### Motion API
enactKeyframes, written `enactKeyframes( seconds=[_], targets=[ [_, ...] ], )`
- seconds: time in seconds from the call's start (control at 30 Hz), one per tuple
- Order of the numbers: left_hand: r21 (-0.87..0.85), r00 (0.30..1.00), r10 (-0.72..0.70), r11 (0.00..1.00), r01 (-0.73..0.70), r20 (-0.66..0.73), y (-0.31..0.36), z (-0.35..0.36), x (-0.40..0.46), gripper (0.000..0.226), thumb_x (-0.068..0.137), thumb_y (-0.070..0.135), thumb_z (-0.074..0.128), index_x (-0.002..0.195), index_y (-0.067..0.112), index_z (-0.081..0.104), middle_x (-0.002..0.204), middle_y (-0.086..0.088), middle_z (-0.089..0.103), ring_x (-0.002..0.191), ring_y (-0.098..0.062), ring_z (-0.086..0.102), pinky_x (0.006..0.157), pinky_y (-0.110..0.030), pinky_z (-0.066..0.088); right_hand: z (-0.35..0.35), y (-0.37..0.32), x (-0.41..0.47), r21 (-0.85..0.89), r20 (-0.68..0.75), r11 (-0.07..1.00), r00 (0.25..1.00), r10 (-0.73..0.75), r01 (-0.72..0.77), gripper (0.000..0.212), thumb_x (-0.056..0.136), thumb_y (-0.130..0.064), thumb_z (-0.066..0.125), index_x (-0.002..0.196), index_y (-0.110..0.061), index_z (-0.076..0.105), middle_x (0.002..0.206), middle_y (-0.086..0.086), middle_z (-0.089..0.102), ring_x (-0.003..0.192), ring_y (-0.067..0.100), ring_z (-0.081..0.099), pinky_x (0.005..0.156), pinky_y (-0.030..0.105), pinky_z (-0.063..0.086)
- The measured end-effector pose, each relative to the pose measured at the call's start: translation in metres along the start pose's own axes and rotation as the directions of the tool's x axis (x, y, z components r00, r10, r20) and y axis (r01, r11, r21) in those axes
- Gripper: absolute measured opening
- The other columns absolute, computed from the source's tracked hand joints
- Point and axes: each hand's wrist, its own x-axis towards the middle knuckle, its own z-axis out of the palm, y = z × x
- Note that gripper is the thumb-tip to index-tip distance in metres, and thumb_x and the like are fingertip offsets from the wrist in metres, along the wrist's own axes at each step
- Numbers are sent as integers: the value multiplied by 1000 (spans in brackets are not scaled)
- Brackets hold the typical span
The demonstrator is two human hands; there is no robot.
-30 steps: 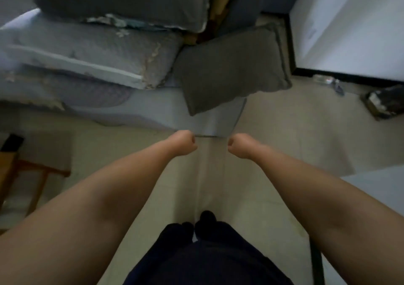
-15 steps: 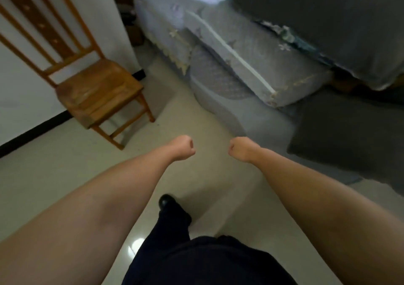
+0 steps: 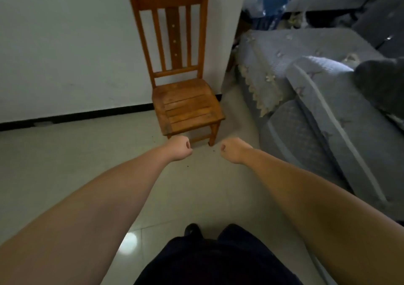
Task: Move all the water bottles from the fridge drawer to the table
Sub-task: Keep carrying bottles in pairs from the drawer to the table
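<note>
Wooden chair [image 3: 185, 101]: by the white wall, ahead
Left hand [image 3: 179, 148]: fingers curled into a fist, holding nothing
Right hand [image 3: 233, 150]: same (fist, nothing inside)
Water bottles: not seen anywhere
Sofa [image 3: 317, 114]: grey, right side

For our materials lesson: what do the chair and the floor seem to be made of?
Chair: wood with an orange-brown, slightly glossy finish; slatted seat and back show grain. Floor: pale glazed tile, probably ceramic; a grout line and a bright light reflection show.

Head-height view, forward and down
</note>
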Motion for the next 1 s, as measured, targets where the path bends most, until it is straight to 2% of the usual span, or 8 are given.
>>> enactKeyframes(
  seconds=[0.1, 0.2, 0.37, 0.5, 0.7, 0.8, 0.9, 1.0],
  targets=[
    [-89, 996, -76, 993, 72, -42, -36, -18, 0, 23, 92, 25, 55, 96, 5, 66, 100, -13, 66, 92, -27, 61, 76, -33, 47, -11, -41, 34, -81, 45, 993, 996, -79, 83, 30, 98, -17, 43, 120, -6, 60, 122, 13, 61, 111, 30, 58, 91, 35, 48],
    [-145, 985, -157, 979, 146, -70, -72, -34, -1, 21, 91, 24, 55, 93, 6, 66, 96, -13, 64, 90, -27, 60, 73, -29, 42, -17, -75, 66, -133, 130, 976, 980, -153, 170, 27, 98, -18, 41, 115, -7, 60, 119, 12, 60, 108, 28, 57, 90, 37, 48],
    [-203, 945, -307, 938, 281, -110, -131, -68, 17, 24, 93, 23, 53, 100, 3, 65, 102, -15, 64, 97, -28, 60, 76, -31, 41, -35, -132, 129, -193, 188, 932, 944, -271, 306, 28, 97, -19, 43, 109, -5, 64, 108, 11, 63, 91, 24, 58, 66, 28, 45],
    [-232, 900, -407, 901, 367, -158, -170, -110, 45, 29, 94, 25, 52, 114, 5, 60, 118, -14, 61, 108, -28, 56, 84, -32, 42, -63, -188, 188, -260, 190, 885, 919, -345, 386, 29, 95, -20, 47, 114, -6, 65, 118, 11, 64, 108, 28, 59, 90, 33, 50],
    [-364, 825, -516, 832, 419, -230, -229, -187, 73, 28, 92, 26, 53, 112, 9, 60, 113, -12, 63, 104, -29, 58, 79, -31, 43, -110, -289, 273, -342, 252, 778, 849, -464, 527, 29, 95, -16, 45, 109, -4, 66, 110, 11, 65, 101, 27, 61, 86, 36, 51],
    [-429, 777, -580, 783, 450, -243, -262, -207, 66, 25, 90, 26, 51, 108, 11, 61, 111, -10, 63, 103, -27, 59, 77, -27, 41, -117, -342, 302, -408, 317, 706, 815, -485, 579, 24, 93, -15, 43, 94, -2, 64, 96, 12, 61, 92, 29, 60, 79, 35, 49],
    [-493, 712, -661, 713, 499, -236, -309, -219, 44, 22, 90, 23, 50, 103, 10, 61, 113, -10, 63, 105, -26, 58, 88, -31, 45, -109, -409, 321, -475, 357, 604, 767, -533, 640, 21, 91, -14, 44, 73, -7, 52, 84, 11, 54, 80, 27, 52, 70, 31, 43],
    [-565, 635, -737, 633, 530, -230, -364, -226, 12, 22, 91, 21, 51, 104, 7, 62, 115, -12, 62, 109, -27, 56, 93, -31, 43, -91, -481, 327, -480, 410, 510, 697, -588, 713, 27, 91, -14, 44, 65, -10, 45, 83, 11, 51, 80, 26, 50, 70, 31, 44]
  ],
)
